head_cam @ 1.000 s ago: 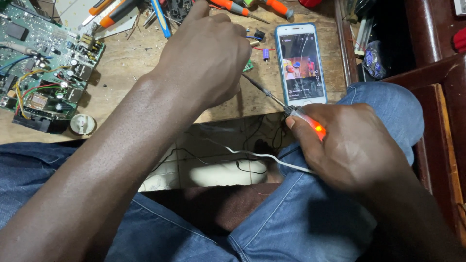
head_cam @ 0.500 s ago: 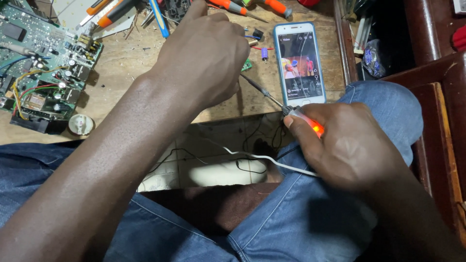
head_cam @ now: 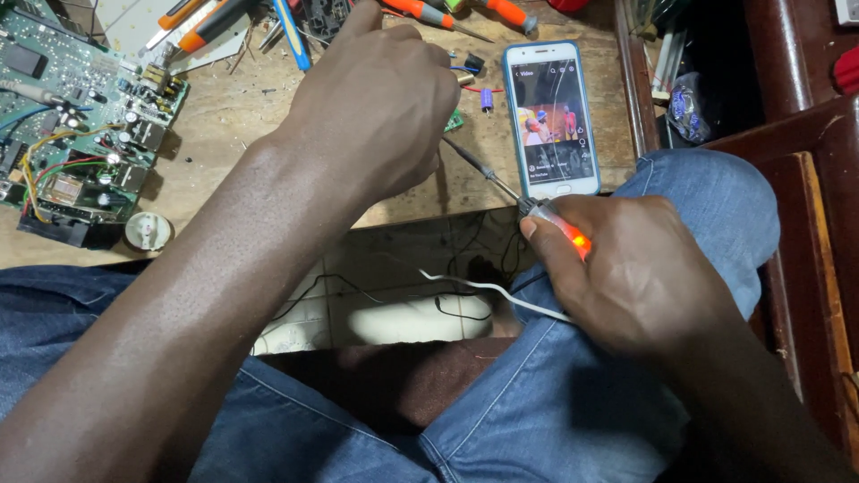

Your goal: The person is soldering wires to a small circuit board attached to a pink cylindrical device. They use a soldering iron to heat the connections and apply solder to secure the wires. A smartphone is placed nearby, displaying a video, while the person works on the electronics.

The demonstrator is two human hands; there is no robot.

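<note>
My right hand (head_cam: pixel 631 273) grips a soldering iron (head_cam: pixel 559 224) with a glowing orange light on its handle. Its dark metal tip (head_cam: pixel 474 163) reaches up and left, under my left hand. My left hand (head_cam: pixel 376 98) is closed over a small green circuit piece (head_cam: pixel 455 121) on the wooden bench; what the fingers pinch is hidden. A white cord (head_cam: pixel 483 291) trails from the iron across my knee. My blue jeans fill the lower view.
A white smartphone (head_cam: pixel 553 116) playing a video lies right of my left hand. A large green circuit board (head_cam: pixel 76 125) sits at the left, a small round part (head_cam: pixel 148 230) before it. Orange-handled screwdrivers (head_cam: pixel 420 11) and small loose components (head_cam: pixel 486 97) line the bench's far side. A dark wooden frame (head_cam: pixel 805 179) stands at right.
</note>
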